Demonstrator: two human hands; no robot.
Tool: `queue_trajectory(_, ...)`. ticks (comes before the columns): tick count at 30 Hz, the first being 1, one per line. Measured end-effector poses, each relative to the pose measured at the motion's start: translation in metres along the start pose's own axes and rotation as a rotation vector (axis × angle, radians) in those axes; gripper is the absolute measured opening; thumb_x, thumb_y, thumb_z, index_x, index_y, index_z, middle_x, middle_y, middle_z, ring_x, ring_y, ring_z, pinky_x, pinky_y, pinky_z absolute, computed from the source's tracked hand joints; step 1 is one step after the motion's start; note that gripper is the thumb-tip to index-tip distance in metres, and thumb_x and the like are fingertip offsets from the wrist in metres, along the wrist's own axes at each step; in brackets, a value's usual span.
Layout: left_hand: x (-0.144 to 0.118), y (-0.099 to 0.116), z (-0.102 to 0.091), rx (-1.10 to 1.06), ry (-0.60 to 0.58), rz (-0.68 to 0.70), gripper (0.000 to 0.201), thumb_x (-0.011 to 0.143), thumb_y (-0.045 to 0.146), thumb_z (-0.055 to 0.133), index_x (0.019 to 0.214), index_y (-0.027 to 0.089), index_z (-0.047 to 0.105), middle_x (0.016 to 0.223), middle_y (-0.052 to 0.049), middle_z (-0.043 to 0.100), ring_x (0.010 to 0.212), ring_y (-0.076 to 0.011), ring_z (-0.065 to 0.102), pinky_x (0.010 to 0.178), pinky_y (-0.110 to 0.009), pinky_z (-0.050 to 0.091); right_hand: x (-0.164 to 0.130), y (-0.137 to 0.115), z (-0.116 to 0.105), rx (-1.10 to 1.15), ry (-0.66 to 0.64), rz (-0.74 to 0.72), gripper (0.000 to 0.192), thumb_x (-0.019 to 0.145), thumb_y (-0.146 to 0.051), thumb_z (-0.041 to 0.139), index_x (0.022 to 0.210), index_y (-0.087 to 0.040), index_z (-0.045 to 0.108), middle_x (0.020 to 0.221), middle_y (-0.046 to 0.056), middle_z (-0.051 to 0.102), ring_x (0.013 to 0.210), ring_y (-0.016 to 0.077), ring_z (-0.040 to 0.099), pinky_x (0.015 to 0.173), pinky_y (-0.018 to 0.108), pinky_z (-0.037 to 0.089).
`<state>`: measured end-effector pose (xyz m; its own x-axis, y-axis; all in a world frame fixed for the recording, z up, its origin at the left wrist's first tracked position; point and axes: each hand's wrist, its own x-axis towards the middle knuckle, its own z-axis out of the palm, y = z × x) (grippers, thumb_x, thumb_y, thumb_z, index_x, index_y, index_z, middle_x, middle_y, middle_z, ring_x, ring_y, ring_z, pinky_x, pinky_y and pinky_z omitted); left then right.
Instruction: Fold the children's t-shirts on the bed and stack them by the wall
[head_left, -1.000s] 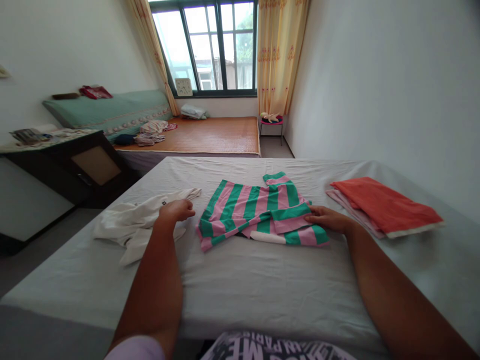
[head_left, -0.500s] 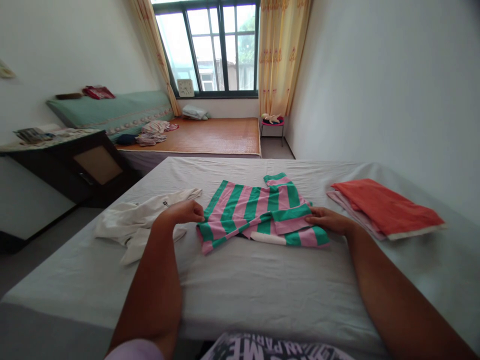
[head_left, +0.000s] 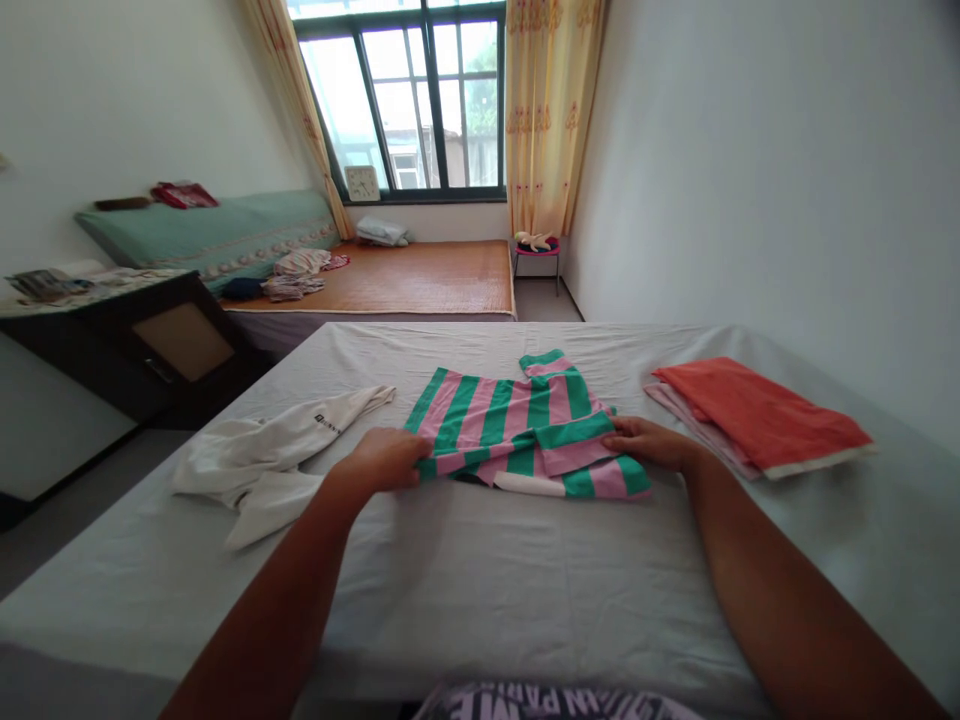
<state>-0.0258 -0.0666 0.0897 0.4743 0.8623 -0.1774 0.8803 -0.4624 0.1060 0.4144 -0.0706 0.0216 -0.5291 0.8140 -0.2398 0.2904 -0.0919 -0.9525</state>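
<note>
On bed (head_left: 480,590), left hand (head_left: 386,460) pinches striped shirt (head_left: 517,420); right hand (head_left: 645,440) presses flat.

White garment (head_left: 270,460) left; orange folded cloth (head_left: 757,415) right; clock (head_left: 362,183) on sill.

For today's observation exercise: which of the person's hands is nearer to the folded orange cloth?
Right. The right hand rests on the striped shirt's right edge, just left of the orange cloth. The left hand grips the shirt's far left edge.

head cam | looks forward-down across bed (head_left: 480,590) | near | window (head_left: 405,100) far ahead
</note>
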Motion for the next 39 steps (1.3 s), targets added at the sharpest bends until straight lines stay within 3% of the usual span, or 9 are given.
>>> queue_trajectory(3, 0.018, -0.032, -0.016, -0.282, 0.155, 0.044, 0.018, 0.072, 0.037, 0.058, 0.077, 0.02, 0.063, 0.066, -0.001, 0.06, 0.064, -0.0174, 0.055, 0.061, -0.027, 0.04, -0.001, 0.0, 0.001, 0.002, 0.016, -0.009, 0.059, 0.074, -0.052, 0.069, 0.124, -0.021, 0.061, 0.103, 0.006, 0.07, 0.099, 0.027, 0.062, 0.084, 0.037, 0.05)
queue_trajectory(5, 0.033, -0.051, -0.012, -0.574, 0.295, -0.052, 0.036, 0.077, 0.049, 0.052, 0.089, 0.017, 0.061, 0.065, 0.001, 0.056, 0.061, -0.0146, 0.052, 0.058, -0.025, 0.041, -0.001, 0.0, 0.001, 0.007, 0.031, -0.012, 0.06, 0.073, -0.054, 0.07, 0.123, -0.022, 0.062, 0.102, 0.006, 0.071, 0.098, 0.0277, 0.062, 0.084, 0.037, 0.05)
queue_trajectory(9, 0.049, -0.069, 0.02, -0.887, 0.245, -0.214, 0.063, 0.075, 0.066, 0.051, 0.111, 0.015, 0.057, 0.069, 0.001, 0.057, 0.059, -0.0134, 0.053, 0.054, -0.024, 0.041, 0.0, 0.002, 0.0, 0.021, 0.062, -0.002, 0.06, 0.071, -0.055, 0.071, 0.122, -0.023, 0.063, 0.099, 0.006, 0.071, 0.094, 0.028, 0.063, 0.084, 0.039, 0.05)
queue_trajectory(14, 0.041, -0.073, 0.036, -0.823, 0.132, -0.034, 0.076, 0.073, 0.058, 0.061, 0.136, 0.017, 0.046, 0.068, 0.003, 0.055, 0.06, -0.0123, 0.05, 0.053, -0.022, 0.038, 0.003, 0.005, -0.001, 0.037, 0.098, 0.019, 0.056, 0.074, -0.057, 0.068, 0.119, -0.025, 0.064, 0.098, 0.004, 0.071, 0.096, 0.0282, 0.062, 0.083, 0.039, 0.05)
queue_trajectory(21, 0.039, -0.087, 0.029, -0.591, 0.09, -0.031, 0.057, 0.074, 0.047, 0.057, 0.125, 0.021, 0.061, 0.093, -0.003, 0.062, 0.074, -0.0158, 0.058, 0.067, -0.026, 0.047, 0.003, 0.009, -0.005, -0.086, 0.107, 0.048, 0.049, 0.076, -0.059, 0.064, 0.105, -0.019, 0.063, 0.081, 0.001, 0.067, 0.068, 0.0166, 0.061, 0.059, 0.027, 0.047)
queue_trajectory(25, 0.047, -0.097, 0.043, -0.381, 0.204, -0.143, 0.059, 0.076, 0.049, 0.054, 0.128, 0.02, 0.058, 0.093, -0.004, 0.066, 0.072, -0.0169, 0.061, 0.071, -0.027, 0.047, 0.006, 0.013, -0.013, -0.431, 0.443, 0.123, 0.043, 0.076, -0.063, 0.061, 0.083, -0.02, 0.062, 0.069, 0.002, 0.064, 0.06, 0.0169, 0.058, 0.056, 0.028, 0.044)
queue_trajectory(29, 0.055, -0.096, 0.05, -0.308, 0.239, -0.151, 0.063, 0.078, 0.053, 0.052, 0.13, 0.017, 0.056, 0.102, -0.009, 0.067, 0.08, -0.0199, 0.064, 0.073, -0.028, 0.048, 0.015, 0.016, -0.014, -0.704, 0.778, 0.08, 0.041, 0.079, -0.06, 0.058, 0.089, -0.02, 0.064, 0.091, 0.01, 0.068, 0.085, 0.0241, 0.062, 0.075, 0.033, 0.045)
queue_trajectory(34, 0.056, -0.088, 0.051, -0.304, 0.211, -0.139, 0.06, 0.076, 0.04, 0.053, 0.132, 0.02, 0.054, 0.1, -0.006, 0.067, 0.075, -0.0185, 0.065, 0.071, -0.028, 0.048, 0.023, 0.019, -0.005, -0.722, 0.689, 0.036, 0.039, 0.078, -0.041, 0.062, 0.112, -0.021, 0.061, 0.09, 0.005, 0.068, 0.076, 0.0195, 0.063, 0.069, 0.029, 0.045)
queue_trajectory(39, 0.055, -0.086, 0.052, -0.226, 0.304, -0.113, 0.051, 0.077, 0.033, 0.053, 0.126, 0.022, 0.06, 0.103, -0.007, 0.066, 0.086, -0.0214, 0.064, 0.081, -0.032, 0.048, 0.022, 0.022, -0.014, -0.756, 0.665, 0.081, 0.032, 0.077, -0.033, 0.063, 0.104, -0.017, 0.065, 0.091, 0.007, 0.069, 0.082, 0.021, 0.064, 0.072, 0.028, 0.046)
